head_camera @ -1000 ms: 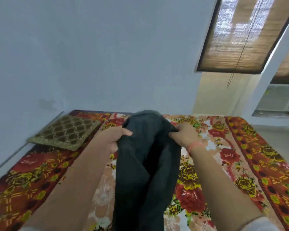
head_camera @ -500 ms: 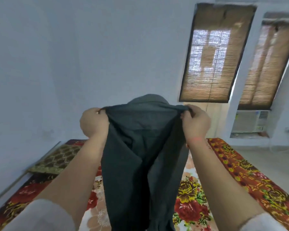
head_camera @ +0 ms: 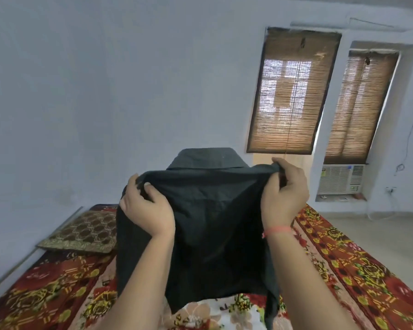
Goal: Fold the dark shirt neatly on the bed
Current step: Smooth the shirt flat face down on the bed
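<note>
The dark shirt (head_camera: 212, 222) hangs in the air in front of me, above the bed (head_camera: 358, 270) with its red and yellow floral cover. Its collar stands up at the top. My left hand (head_camera: 148, 208) grips the shirt's upper left shoulder. My right hand (head_camera: 284, 194) pinches the upper right shoulder; a pink thread band sits on that wrist. The cloth is stretched flat between the two hands and its lower edge dangles just above the cover.
A brown patterned cushion (head_camera: 81, 232) lies at the bed's far left against the pale wall. Two windows with bamboo blinds (head_camera: 293, 91) and an air conditioner (head_camera: 341, 178) are on the right wall. Bare floor (head_camera: 379, 225) lies right of the bed.
Both hands have lifted the shirt from near the bed and drawn apart, spreading the bunched cloth out flat. The view has tilted upward.
</note>
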